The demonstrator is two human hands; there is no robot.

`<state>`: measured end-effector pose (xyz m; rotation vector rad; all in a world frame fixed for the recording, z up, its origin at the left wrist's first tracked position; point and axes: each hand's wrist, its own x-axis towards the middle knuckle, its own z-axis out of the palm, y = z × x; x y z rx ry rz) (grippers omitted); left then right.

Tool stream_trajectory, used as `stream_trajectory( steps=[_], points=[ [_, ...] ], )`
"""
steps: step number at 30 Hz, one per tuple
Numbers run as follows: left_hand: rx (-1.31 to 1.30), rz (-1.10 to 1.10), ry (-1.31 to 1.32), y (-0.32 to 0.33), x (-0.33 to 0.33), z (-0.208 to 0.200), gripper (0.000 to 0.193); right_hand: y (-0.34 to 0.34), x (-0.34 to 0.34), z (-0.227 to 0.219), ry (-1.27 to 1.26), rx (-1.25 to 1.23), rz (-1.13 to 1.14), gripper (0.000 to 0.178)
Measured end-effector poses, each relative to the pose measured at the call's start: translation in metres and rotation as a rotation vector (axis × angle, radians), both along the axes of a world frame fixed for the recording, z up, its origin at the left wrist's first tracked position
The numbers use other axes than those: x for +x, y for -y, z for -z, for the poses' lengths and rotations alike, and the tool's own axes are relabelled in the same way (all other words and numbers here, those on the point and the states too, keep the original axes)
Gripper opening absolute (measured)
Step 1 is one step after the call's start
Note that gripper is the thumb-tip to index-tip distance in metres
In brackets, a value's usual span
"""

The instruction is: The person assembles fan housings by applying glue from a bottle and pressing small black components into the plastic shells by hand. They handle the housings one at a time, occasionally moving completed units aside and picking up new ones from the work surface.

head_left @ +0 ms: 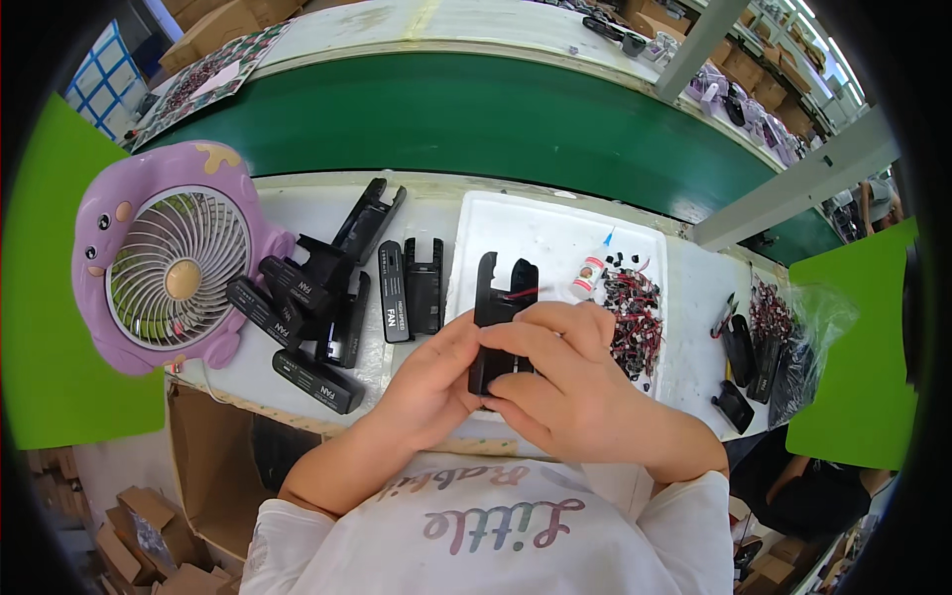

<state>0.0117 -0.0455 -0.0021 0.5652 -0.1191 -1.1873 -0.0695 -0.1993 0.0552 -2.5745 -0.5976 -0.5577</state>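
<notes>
Both my hands hold one black plastic fan housing [487, 288] over the near left part of a white foam tray [555, 212]. My left hand [433, 375] grips its left side, thumb along the edge. From the right, my right hand [560, 372] closes on it, its fingers bent over the lower half. A red wire shows inside the shell above my fingers; what the fingertips press is hidden. To the right in the tray lie a heap of small parts with red and black wires [635, 317] and a small white bottle with a blue needle tip [589, 272].
Left of the tray lie two upright black housings [411, 293] and a pile of similar ones [312, 288]. A purple animal-shaped fan [181, 263] stands farther left. At right are more black parts [737, 352] and a clear plastic bag [808, 342]. A green conveyor belt [446, 114] runs behind the table.
</notes>
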Motion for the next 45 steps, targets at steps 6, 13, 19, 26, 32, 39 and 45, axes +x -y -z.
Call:
stream_trajectory(
  steps=[6,13,19,26,32,39,45],
  points=[
    [0.909,-0.501,1.776,-0.019,0.033,-0.013,0.034,0.042,0.036,-0.007,-0.039,0.059,0.224,0.011],
    [1.323,-0.34,1.961,-0.025,0.042,0.002,0.04,0.158,0.107,0.072,-0.062,-0.184,0.603,0.01],
    [1.354,-0.168,1.834,-0.012,0.035,-0.005,0.038,0.143,0.093,0.063,0.005,-0.266,0.701,0.01],
    [1.232,-0.234,1.75,-0.014,0.037,0.004,0.037,0.047,0.027,0.032,-0.343,-0.231,0.184,0.01],
    [0.965,-0.612,1.502,-0.01,0.035,0.002,0.052,0.029,0.006,0.054,-0.298,-0.174,0.138,0.008],
    [0.316,-0.346,0.538,-0.022,0.018,-0.006,0.061,0.025,0.014,0.059,-0.273,-0.091,0.143,0.008],
    [0.062,-0.045,0.305,-0.023,-0.007,-0.003,0.055,0.013,0.013,0.035,-0.066,0.212,0.184,0.011]
  ],
)
